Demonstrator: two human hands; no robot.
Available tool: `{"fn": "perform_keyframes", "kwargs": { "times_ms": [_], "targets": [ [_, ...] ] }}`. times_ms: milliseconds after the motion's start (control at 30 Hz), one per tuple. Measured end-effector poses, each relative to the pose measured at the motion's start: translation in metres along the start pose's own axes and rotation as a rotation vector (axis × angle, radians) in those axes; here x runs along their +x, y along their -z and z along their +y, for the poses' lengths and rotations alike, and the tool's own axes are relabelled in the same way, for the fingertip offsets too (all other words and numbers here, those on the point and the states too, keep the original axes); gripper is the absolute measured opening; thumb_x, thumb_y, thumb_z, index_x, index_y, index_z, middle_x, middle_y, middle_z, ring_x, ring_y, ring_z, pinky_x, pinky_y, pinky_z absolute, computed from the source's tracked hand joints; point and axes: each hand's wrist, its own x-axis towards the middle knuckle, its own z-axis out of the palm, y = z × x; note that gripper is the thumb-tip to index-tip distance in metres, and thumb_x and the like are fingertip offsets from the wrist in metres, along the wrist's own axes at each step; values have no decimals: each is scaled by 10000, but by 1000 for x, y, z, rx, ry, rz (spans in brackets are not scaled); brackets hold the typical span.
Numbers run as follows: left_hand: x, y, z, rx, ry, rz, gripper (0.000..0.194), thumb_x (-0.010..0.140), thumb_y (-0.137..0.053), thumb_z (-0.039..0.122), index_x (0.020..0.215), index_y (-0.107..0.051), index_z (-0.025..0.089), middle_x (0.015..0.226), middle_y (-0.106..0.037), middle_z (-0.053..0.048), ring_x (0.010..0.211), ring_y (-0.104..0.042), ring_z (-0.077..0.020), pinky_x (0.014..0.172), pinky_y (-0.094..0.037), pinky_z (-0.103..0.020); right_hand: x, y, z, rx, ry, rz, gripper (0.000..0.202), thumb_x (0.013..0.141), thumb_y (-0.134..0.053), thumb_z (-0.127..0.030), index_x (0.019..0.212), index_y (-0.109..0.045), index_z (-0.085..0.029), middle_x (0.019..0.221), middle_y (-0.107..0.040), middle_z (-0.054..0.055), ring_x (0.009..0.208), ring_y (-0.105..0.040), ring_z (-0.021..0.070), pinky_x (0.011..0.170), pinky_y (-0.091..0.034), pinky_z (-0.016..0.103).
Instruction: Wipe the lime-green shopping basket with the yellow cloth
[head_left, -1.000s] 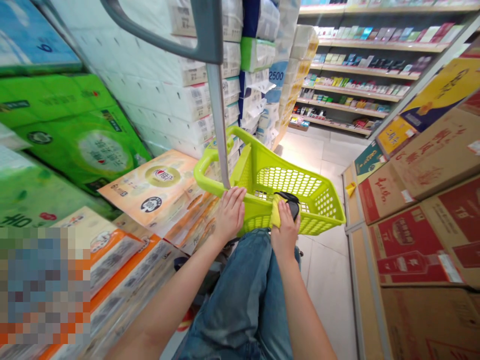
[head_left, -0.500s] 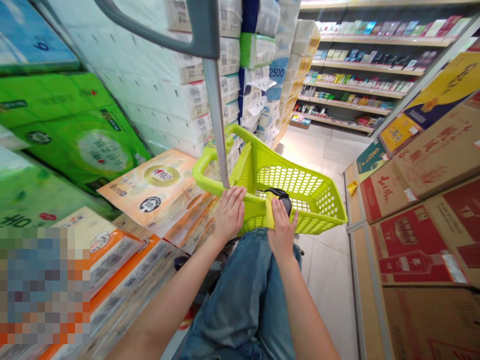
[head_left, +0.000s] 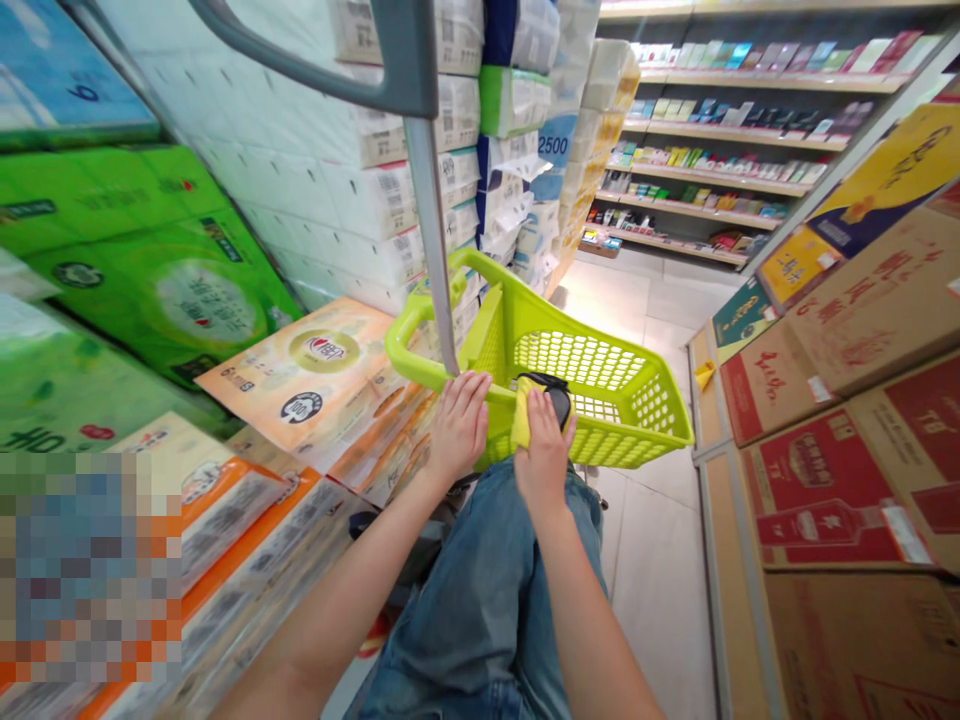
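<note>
The lime-green shopping basket stands in front of my knees, tilted in my view, with perforated walls. A grey pull handle rises from its near end. My left hand is closed over the near rim, just beside the foot of that handle. In my right hand is a yellow cloth, pressed on the near side rim. A dark object, perhaps a folded strap or handle, lies behind my right fingers; its kind is unclear.
Stacked tissue packs line the left side. Cardboard cartons stand on a low platform to the right. Shelves of small boxed goods rise at the back. Pale tiled floor runs between.
My right hand has slid left along the basket rim with the yellow cloth, closer to my left hand. My left hand and the basket have stayed in place.
</note>
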Motion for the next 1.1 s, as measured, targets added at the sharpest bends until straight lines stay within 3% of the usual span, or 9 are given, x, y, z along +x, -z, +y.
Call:
{"fn": "perform_keyframes", "kwargs": {
  "times_ms": [100,200,467,567,700,833,933,1000,1100],
  "targets": [
    [0,1,0,0,-3,-16,478,1022,-322,207,1486,-437,178,1463,-544,-115,1445,-392,-237,1222,-282,-485,8,-6,-34,49,80,-31,800,748,-385,-41,1532,-370,-200,1551,-480,68,1495,-350,185,1273,-29,502],
    [0,1,0,7,-5,-10,473,1024,-320,209,1479,-446,177,1459,-549,-111,1441,-397,-239,1225,-277,-483,7,-4,-33,54,112,-61,781,773,-369,-43,1535,-364,-210,1561,-467,58,1496,-349,169,1274,-11,491],
    [0,-1,1,8,3,-7,479,1034,-314,224,1500,-418,189,1465,-544,-104,1441,-401,-243,1230,-261,-495,-22,23,82,-76,-17,27,914,681,-381,-30,1564,-312,-252,1563,-465,60,1493,-357,213,1266,-36,568],
    [1,-1,2,0,-1,5,473,1033,-324,220,1493,-426,182,1457,-549,-106,1438,-401,-241,1230,-264,-487,-25,29,101,-79,-90,59,900,675,-388,-35,1554,-339,-226,1562,-465,81,1500,-348,233,1263,-106,577],
    [1,0,2,3,5,6,471,1034,-318,224,1489,-431,179,1453,-551,-111,1435,-405,-241,1225,-273,-490,-14,19,71,-31,-110,78,875,675,-413,-20,1536,-369,-168,1539,-489,124,1494,-362,249,1246,-237,547],
    [1,1,0,2,1,-3,475,1033,-304,226,1490,-429,184,1453,-552,-111,1434,-409,-239,1220,-282,-497,2,1,9,59,50,-29,848,684,-406,-6,1525,-384,-116,1547,-477,128,1500,-347,217,1259,-259,472],
    [1,2,0,4,-1,-6,471,1033,-299,224,1481,-440,181,1453,-551,-112,1433,-408,-241,1221,-283,-501,8,-5,-21,102,143,-78,791,740,-392,-18,1527,-380,-99,1562,-458,122,1510,-324,193,1261,-265,433],
    [1,2,1,6,2,-6,468,1033,-301,220,1477,-446,182,1454,-553,-108,1432,-408,-239,1223,-281,-497,8,-5,-23,101,162,-82,784,751,-387,-23,1530,-376,-104,1569,-448,120,1512,-320,187,1262,-262,428],
    [1,1,1,7,6,-2,466,1033,-312,215,1478,-446,180,1454,-555,-102,1435,-405,-232,1227,-277,-484,2,1,1,74,152,-71,822,723,-383,-16,1536,-371,-133,1571,-449,101,1509,-328,180,1263,-256,427]
  ]
}}
